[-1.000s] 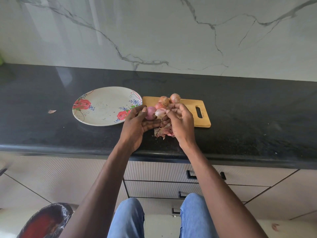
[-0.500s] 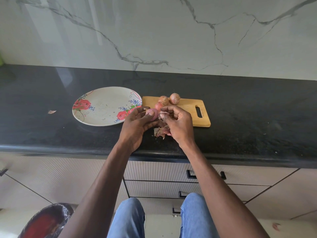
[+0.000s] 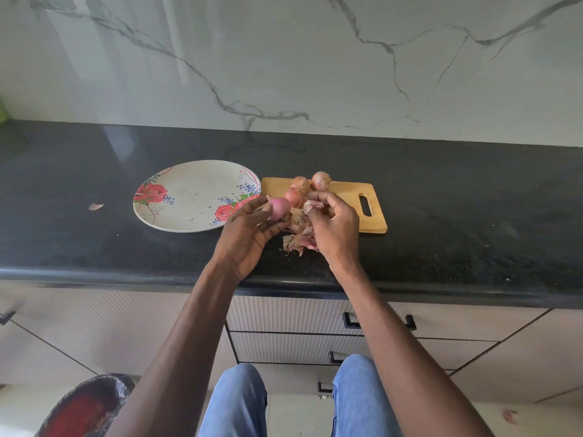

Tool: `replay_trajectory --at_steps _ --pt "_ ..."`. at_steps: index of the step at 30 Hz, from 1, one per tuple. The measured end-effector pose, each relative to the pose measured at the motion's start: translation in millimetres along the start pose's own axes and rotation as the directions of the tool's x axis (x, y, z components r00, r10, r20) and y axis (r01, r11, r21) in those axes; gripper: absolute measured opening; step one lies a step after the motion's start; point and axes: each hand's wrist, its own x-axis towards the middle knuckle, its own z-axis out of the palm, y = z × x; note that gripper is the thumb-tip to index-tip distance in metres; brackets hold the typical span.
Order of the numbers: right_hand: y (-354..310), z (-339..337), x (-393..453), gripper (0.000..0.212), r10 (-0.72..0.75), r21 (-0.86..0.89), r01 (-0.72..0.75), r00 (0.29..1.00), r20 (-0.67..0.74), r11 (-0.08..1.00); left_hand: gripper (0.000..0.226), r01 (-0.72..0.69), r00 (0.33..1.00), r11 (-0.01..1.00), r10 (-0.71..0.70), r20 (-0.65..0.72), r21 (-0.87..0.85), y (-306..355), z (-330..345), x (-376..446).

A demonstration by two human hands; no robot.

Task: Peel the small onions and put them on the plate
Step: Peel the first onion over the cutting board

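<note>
Soft daylight, sharp focus, glare streaks on marble wall [image 3: 284, 58].

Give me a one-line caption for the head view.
Left hand holds a peeled pink onion beside the floral plate; right hand pinches torn-off skin.

Both forearms [image 3: 195, 326] are bare, with no sleeves showing. Below the hands [image 3: 334, 222], the knees are covered by blue denim jeans [image 3: 239, 402].

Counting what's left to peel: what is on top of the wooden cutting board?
Three unpeeled small onions sit on the rectangular wooden cutting board. The right hand covers part of it, hiding anything beneath.
</note>
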Motion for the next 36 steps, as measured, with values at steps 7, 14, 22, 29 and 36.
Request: replay_trajectory --at_steps 7,14,22,29,36 --pt "-3.5 0.8 -2.5 0.022 -0.263 -0.08 0.271 0.959 0.103 0.959 0.022 0.021 0.998 0.999 -0.023 0.06 0.037 0.4 -0.4 -1.7" --pt "0.0 3.6 -2.6 0.03 -0.322 -0.067 0.343 0.921 0.22 0.937 0.023 -0.003 0.994 0.992 -0.01 0.106 0.126 -0.2 -0.4 -2.9" --pt "4.6 4.9 -2.2 0.014 -0.342 -0.116 0.366 0.922 0.183 0.924 0.018 -0.025 0.996 0.988 0.013 0.083 0.149 -0.9 0.2 -2.4" --pt "3.4 7.2 -4.4 0.02 -0.418 -0.138 0.449 0.885 0.206 0.883 0.015 -0.082 0.995 0.983 0.07 0.073 0.167 -0.2 4.2 -5.3" --pt "5.8 7.8 -4.9 0.015 -0.449 -0.162 0.485 0.867 0.216 0.86 0.017 -0.103 0.994 0.975 0.092 0.065 0.199 1.6 5.5 -7.4"
